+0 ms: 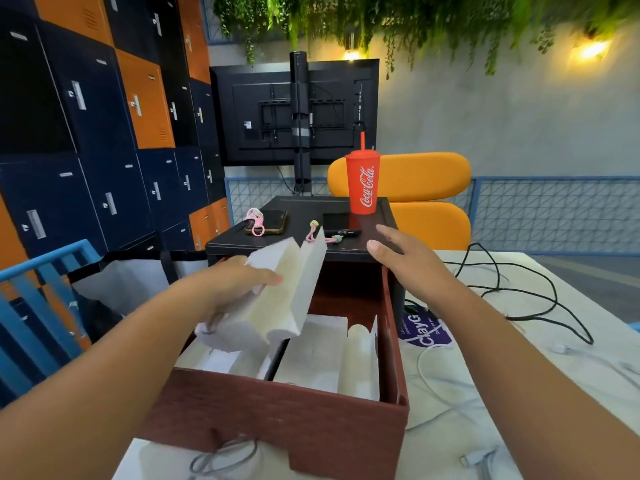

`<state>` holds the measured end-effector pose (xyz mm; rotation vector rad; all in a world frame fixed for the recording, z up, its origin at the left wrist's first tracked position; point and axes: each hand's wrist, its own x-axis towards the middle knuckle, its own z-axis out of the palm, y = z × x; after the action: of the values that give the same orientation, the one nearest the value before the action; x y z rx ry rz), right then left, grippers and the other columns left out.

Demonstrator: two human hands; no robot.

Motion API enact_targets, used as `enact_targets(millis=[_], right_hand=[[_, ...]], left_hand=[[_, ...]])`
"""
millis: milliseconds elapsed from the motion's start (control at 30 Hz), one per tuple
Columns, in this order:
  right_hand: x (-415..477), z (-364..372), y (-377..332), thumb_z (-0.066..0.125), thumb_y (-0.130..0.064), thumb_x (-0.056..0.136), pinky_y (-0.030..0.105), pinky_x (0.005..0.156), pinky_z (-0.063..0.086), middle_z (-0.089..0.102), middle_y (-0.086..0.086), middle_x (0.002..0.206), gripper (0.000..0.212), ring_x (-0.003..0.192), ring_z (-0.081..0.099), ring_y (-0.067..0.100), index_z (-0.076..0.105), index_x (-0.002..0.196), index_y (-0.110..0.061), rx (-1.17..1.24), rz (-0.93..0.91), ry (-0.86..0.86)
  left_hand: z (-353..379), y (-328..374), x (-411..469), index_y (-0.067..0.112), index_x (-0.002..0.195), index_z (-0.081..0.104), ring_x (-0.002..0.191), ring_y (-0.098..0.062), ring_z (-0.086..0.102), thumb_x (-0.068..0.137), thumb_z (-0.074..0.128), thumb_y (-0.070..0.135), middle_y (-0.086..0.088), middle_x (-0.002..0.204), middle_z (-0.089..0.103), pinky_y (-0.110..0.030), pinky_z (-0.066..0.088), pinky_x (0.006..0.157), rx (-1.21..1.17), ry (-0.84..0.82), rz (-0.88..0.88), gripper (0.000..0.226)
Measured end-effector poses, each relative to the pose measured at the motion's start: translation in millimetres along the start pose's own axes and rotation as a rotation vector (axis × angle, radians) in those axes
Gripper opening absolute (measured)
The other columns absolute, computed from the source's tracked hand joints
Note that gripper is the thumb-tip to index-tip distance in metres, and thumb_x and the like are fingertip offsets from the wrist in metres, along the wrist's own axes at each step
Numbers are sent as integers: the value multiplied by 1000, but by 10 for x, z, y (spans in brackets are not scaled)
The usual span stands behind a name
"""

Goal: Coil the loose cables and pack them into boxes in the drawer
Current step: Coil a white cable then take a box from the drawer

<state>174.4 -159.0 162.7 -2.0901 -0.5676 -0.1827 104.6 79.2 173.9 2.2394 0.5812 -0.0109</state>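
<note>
Head view showed the task barely begun: the left hand (pixel 235 289) gripped an open box (pixel 287 292) over the drawer (pixel 277 420) (more boxes (pixel 311 355) lay inside), the right hand (pixel 405 258) hovered spread and empty, and the cables (pixel 498 289) lay uncoiled on the table (pixel 540 393).

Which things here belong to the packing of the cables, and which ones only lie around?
For the job:
- white box, held by the left hand
- open drawer
- white boxes inside it
- black cable
- white cable
- grey cable

Lying about:
- Coca-Cola cup
- phone
- pink strap
- purple leaflet
</note>
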Motion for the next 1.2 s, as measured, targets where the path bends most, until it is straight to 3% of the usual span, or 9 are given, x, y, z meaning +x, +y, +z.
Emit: enact_targets(millis=[133,300,400,533,633,733,933,1067,1200], right_hand=[[-710,-74,-339,64,-55,76,18,87,40,46,-11,137,72,115,49,-1,32,139,-41,423,-56,-70],[-1156,95,-442,80,-39,62,22,92,47,48,-23,127,98,116,50,-4,9,126,-62,503,-107,4],[-1321,87,-468,76,-28,68,17,94,45,45,-25,132,92,117,48,-9,15,128,-61,428,-152,257],[-1553,-242,-388,58,-23,71,25,88,49,60,-9,120,68,106,58,3,37,135,-32,487,-147,483],[-1724,-631,-242,54,-20,72,30,82,51,69,-9,99,40,93,64,10,57,110,-32,654,-15,511],[-1888,-948,-47,51,-16,88,36,80,52,73,-5,87,20,86,67,19,64,97,-28,671,207,481],[-2179,-1435,643,42,-29,94,43,92,42,63,8,111,23,99,58,28,61,106,-24,195,577,419],[-2400,-1618,994,34,-30,99,40,102,33,52,13,132,37,115,50,32,54,128,-17,-162,782,258],[-2525,-1626,1209,34,-22,100,38,101,30,49,18,133,30,116,47,32,57,116,-8,-229,900,195]], left_hand=[[132,251,-410,27,111,33,78,-20,51,84,62,44,3,90,50,-30,41,54,-467,54,85,43],[471,483,-913,25,133,34,92,-26,61,80,66,43,-4,111,60,-36,49,58,-909,35,159,64],[747,577,-1195,32,133,31,99,-29,62,68,72,55,-1,117,60,-46,54,69,-983,-29,207,81],[987,615,-1418,31,142,23,103,-16,60,74,70,41,7,122,57,-42,56,74,-1133,-31,326,83],[1130,539,-1478,26,139,38,98,-9,62,84,67,28,10,110,63,-39,51,89,-1046,62,410,63],[1411,501,-1604,29,106,64,86,-4,66,89,58,14,13,93,72,-25,51,75,-916,6,504,23],[2199,462,-1950,41,107,54,92,10,57,90,51,11,30,95,63,-10,42,76,-656,-232,529,34],[2719,350,-2136,35,128,43,108,-5,53,92,45,17,19,118,57,-18,37,83,-450,-392,469,40],[3022,312,-2193,34,139,31,107,-5,50,92,42,19,16,124,54,-18,35,84,-338,-487,408,50]])
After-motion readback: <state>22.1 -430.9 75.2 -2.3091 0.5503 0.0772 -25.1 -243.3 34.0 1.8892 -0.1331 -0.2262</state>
